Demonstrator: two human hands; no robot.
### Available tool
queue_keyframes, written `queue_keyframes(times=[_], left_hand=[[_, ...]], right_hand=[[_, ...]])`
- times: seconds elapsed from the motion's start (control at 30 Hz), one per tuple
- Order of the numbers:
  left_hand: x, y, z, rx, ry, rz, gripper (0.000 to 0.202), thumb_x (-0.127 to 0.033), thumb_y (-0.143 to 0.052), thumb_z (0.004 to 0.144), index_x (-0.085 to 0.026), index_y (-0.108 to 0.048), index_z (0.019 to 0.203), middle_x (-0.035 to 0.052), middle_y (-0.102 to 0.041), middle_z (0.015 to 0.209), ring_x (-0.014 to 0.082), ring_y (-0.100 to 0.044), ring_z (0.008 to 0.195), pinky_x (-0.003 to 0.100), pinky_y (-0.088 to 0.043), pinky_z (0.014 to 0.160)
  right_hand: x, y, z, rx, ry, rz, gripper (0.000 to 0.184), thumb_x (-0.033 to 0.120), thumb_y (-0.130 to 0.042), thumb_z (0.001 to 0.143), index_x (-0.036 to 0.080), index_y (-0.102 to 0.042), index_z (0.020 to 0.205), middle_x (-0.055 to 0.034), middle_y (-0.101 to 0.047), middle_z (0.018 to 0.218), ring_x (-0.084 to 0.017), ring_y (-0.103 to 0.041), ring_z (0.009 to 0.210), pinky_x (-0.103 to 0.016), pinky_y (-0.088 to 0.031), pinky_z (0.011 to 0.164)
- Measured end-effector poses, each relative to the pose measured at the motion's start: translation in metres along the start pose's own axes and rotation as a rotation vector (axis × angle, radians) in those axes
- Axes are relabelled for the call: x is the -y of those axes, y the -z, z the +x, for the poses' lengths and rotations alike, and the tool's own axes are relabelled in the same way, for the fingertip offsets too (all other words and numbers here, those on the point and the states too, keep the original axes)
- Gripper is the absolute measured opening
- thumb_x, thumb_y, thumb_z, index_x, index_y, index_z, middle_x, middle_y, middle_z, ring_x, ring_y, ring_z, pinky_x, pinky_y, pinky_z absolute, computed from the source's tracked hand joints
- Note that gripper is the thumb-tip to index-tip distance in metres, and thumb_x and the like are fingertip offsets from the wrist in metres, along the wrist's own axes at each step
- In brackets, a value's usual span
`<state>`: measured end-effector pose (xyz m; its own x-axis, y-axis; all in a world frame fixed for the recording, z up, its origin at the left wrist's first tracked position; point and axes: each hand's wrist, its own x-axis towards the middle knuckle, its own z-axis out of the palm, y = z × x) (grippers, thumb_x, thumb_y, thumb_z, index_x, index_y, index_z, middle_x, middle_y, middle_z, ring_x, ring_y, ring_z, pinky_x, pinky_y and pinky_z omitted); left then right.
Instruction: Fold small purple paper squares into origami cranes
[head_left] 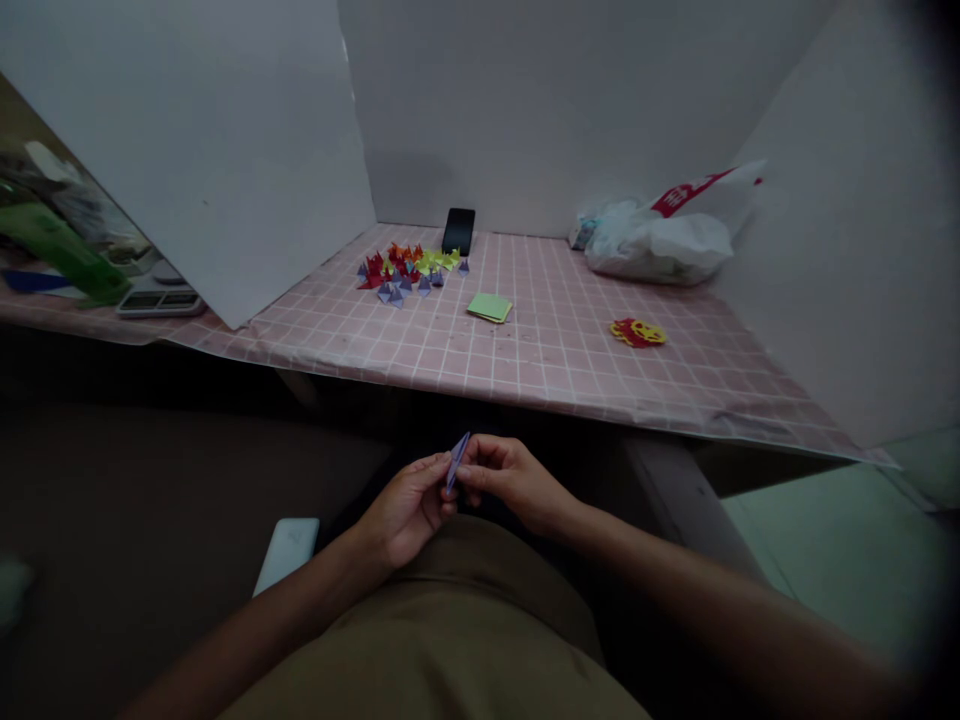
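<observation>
A small folded purple paper [457, 462] is held in front of my lap, below the table's front edge. My left hand [411, 503] pinches its left side between thumb and fingers. From the right, my right hand [511, 480] grips the same paper with thumb and forefinger. On the table beyond, a stack of square papers [490, 306], green on top, lies near the middle. Behind it to the left sits a cluster of small folded paper figures [405, 272] in red, orange, yellow and purple.
A pink checked tabletop [555, 360] spans the view between white panels. A black phone [458, 231] leans at the back. Red and yellow loops [637, 333] and a white plastic bag [660, 248] lie right. Left are a scale [161, 303] and a white slab [287, 552].
</observation>
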<state>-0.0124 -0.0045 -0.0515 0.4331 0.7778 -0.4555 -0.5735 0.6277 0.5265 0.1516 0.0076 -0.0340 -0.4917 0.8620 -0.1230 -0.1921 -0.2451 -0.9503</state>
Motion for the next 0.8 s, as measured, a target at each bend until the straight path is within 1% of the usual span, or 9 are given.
queue_keyframes(times=[0.13,0.27,0.47,0.63,0.8], left_hand=[[0.0005,0.001,0.0,-0.001,-0.004,-0.004,0.019,-0.02,-0.079,0.073,-0.01,-0.068,0.085,-0.0017,-0.056,0.065,0.0052,-0.048,0.053,0.016,-0.04,0.049],[0.0009,0.0022,0.0003,0.001,-0.014,-0.002,0.017,-0.019,-0.078,0.075,-0.01,-0.068,0.086,-0.0008,-0.057,0.066,0.0055,-0.049,0.053,0.016,-0.04,0.049],[0.0006,0.0004,-0.0005,0.001,-0.028,0.012,0.018,-0.02,-0.078,0.075,-0.01,-0.068,0.085,-0.0007,-0.056,0.063,0.0062,-0.05,0.053,0.016,-0.041,0.049],[-0.0005,-0.0012,-0.0019,0.011,-0.016,0.022,0.017,-0.022,-0.078,0.074,-0.01,-0.069,0.083,-0.0012,-0.055,0.06,0.0065,-0.049,0.052,0.017,-0.04,0.049],[-0.0006,-0.0005,-0.0017,0.015,-0.023,0.035,0.017,-0.023,-0.078,0.075,-0.011,-0.068,0.082,-0.0014,-0.054,0.058,0.0077,-0.05,0.054,0.017,-0.039,0.05]], right_hand=[[0.0007,-0.0003,-0.0002,0.006,-0.006,0.004,0.021,0.031,-0.075,0.078,0.015,-0.062,0.076,-0.0025,-0.07,0.073,-0.009,-0.056,0.059,-0.024,-0.043,0.057],[0.0002,0.0,0.0,0.005,-0.001,-0.001,0.02,0.031,-0.075,0.078,0.015,-0.062,0.076,-0.0022,-0.069,0.072,-0.01,-0.055,0.058,-0.024,-0.043,0.057],[-0.0017,0.0013,0.0004,0.024,0.034,0.007,0.023,0.035,-0.071,0.083,0.014,-0.063,0.078,-0.0039,-0.069,0.073,-0.01,-0.057,0.06,-0.024,-0.043,0.058],[-0.0018,0.0013,0.0003,0.026,0.038,0.011,0.022,0.033,-0.073,0.082,0.014,-0.063,0.079,-0.0032,-0.069,0.072,-0.009,-0.055,0.057,-0.024,-0.043,0.057],[-0.0019,0.001,0.0001,0.038,0.04,0.018,0.023,0.036,-0.072,0.082,0.015,-0.063,0.079,-0.003,-0.069,0.072,-0.01,-0.056,0.058,-0.024,-0.043,0.057]])
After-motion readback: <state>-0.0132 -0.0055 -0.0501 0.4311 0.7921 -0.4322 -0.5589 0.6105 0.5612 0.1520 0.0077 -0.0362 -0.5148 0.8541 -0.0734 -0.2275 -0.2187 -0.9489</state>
